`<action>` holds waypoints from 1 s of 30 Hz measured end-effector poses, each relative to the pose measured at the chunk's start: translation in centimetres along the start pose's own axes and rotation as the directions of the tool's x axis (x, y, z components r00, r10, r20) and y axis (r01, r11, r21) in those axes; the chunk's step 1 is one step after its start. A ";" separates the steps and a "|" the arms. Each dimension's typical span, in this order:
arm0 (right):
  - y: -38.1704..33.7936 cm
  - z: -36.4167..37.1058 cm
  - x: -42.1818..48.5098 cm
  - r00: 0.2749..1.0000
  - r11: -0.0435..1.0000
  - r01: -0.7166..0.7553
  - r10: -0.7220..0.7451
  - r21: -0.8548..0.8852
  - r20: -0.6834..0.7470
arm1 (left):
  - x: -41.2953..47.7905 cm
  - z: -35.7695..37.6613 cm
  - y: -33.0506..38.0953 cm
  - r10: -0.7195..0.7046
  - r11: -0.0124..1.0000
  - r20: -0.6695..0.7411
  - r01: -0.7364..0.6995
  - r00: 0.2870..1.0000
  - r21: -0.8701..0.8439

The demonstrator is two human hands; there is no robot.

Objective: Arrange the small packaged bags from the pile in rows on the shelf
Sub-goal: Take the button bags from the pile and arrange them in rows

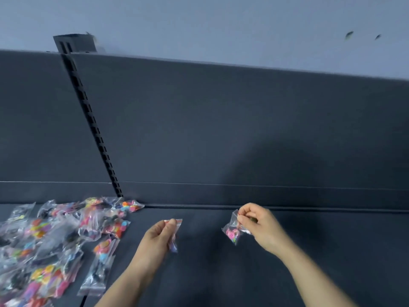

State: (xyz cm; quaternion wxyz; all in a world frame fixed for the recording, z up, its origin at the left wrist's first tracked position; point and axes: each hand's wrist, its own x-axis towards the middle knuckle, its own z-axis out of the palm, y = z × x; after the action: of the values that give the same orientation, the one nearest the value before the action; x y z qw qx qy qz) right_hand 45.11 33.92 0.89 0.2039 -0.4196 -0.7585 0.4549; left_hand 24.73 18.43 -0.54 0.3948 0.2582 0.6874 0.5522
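Holding, head view: my left hand [159, 238] pinches one clear bag [174, 244] by its top edge; my right hand [256, 224] pinches a second bag [232, 233]. Pile [55, 240] lies left on the shelf [221, 267]. Advice: lay both flat, edges aligned, beginning a straight row.

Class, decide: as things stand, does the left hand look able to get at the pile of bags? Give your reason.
Probably yes: the pile lies just beside the left hand with only bare shelf between. But it pinches a small bag, so it would likely set that down first.
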 end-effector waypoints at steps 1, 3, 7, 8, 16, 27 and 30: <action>0.4 0.0 0.9 0.999 1.000 -0.002 0.002 -0.006 0.038 | 0.0 0.4 0.0 -0.004 1.000 -0.025 0.004 1.000 0.013; 0.9 0.4 2.5 0.993 0.999 0.008 -0.003 -0.035 0.120 | 0.2 1.0 0.0 -0.035 0.999 -0.054 0.035 0.998 -0.002; 0.7 1.6 4.7 0.969 0.998 0.046 -0.033 -0.049 0.244 | 1.1 1.5 0.0 -0.121 0.992 -0.097 0.117 0.988 -0.044; 0.5 1.9 5.1 0.965 0.998 0.050 -0.039 -0.034 0.261 | 1.5 1.6 -0.2 -0.126 0.992 -0.098 0.125 0.987 -0.014; -0.3 3.9 6.5 0.952 0.996 0.054 -0.074 0.076 0.298 | 3.3 3.2 -0.1 -0.120 0.991 0.058 0.117 0.991 0.058; 1.2 7.4 9.0 0.990 0.996 0.044 -0.033 -0.076 0.139 | 5.3 3.2 -1.0 -0.207 0.917 -0.046 0.210 0.977 0.338; 1.5 8.3 9.7 0.992 0.985 0.068 -0.049 -0.161 0.119 | 6.0 3.1 -0.8 -0.258 0.889 -0.013 0.242 0.966 0.388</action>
State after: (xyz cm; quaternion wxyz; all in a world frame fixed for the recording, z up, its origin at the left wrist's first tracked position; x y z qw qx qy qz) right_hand 34.59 37.95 -5.31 0.1379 -0.3857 -0.8159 0.4080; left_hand 24.01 24.64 -3.05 0.4171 0.2509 0.8024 0.3453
